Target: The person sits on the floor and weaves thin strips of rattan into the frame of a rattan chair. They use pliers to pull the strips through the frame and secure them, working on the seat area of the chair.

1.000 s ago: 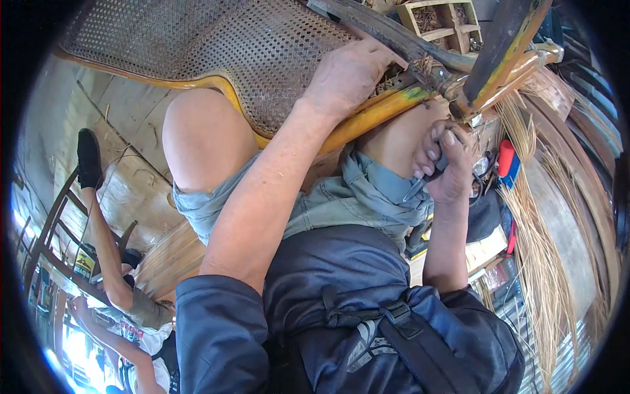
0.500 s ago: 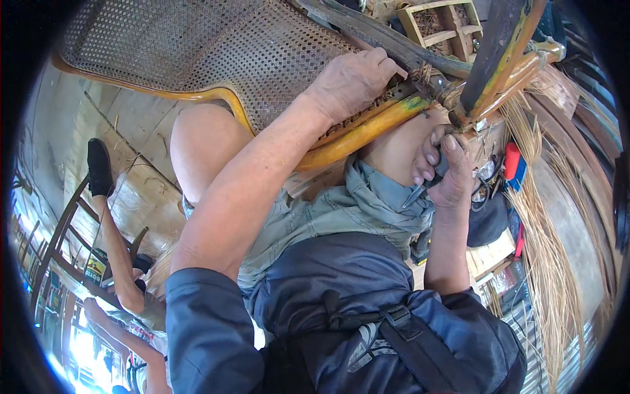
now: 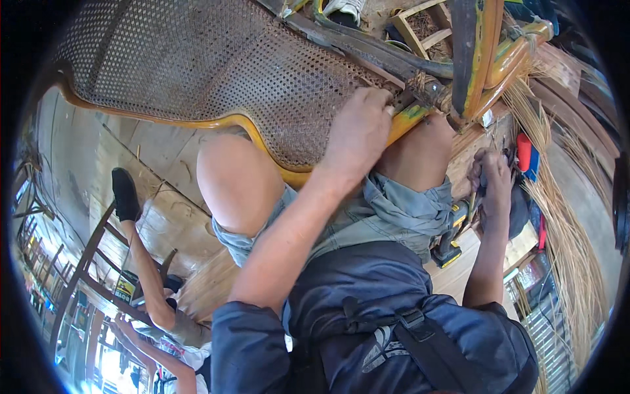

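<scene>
Left hand (image 3: 361, 134) is resting at a cane panel (image 3: 216, 72) lying by the knees (image 3: 236, 177)
Its fingers are bending, grip impossible to tell; right hand (image 3: 491, 172), fingers curled, is holding a dark object (image 3: 483, 178).

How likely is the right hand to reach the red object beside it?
Probably yes: the right hand is close by, and nothing plainly blocks its way to the red object, though it is curled around a dark object, which might hinder grasping.

Dark navy short-sleeved shirt (image 3: 361, 276); pale chest emblem (image 3: 384, 349); black buckled strap (image 3: 434, 348); faded grey-green shorts (image 3: 407, 209)
</scene>
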Demonstrator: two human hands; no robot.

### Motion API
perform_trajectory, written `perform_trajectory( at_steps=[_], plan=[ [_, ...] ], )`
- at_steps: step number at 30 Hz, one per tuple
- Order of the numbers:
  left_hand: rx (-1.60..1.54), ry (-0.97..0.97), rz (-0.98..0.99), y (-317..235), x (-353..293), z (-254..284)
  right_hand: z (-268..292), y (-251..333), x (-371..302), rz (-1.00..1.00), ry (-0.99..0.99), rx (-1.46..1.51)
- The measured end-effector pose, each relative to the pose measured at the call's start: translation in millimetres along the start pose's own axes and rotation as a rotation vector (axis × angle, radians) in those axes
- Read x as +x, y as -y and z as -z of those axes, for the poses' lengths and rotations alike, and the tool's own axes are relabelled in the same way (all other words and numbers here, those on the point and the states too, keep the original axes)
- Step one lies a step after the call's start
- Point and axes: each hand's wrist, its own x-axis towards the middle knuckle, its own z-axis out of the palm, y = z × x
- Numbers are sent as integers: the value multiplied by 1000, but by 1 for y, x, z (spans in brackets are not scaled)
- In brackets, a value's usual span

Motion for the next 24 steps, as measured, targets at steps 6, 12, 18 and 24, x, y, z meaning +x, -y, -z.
perform_trajectory(
  at_steps=[6,12,18,24],
  plan=[
    [-10,5,-33,-6,-8,-6,13,-66,5,-8,-130,-785],
    [9,-22,-94,-3,-14,-10,2,-93,5,-96,-31,-960],
    [-115,12,61,2,7,-8,-6,-92,8,-189,0,-934],
    [-84,97,76,9,27,-10,4,-118,16,-167,45,-912]
  ],
)
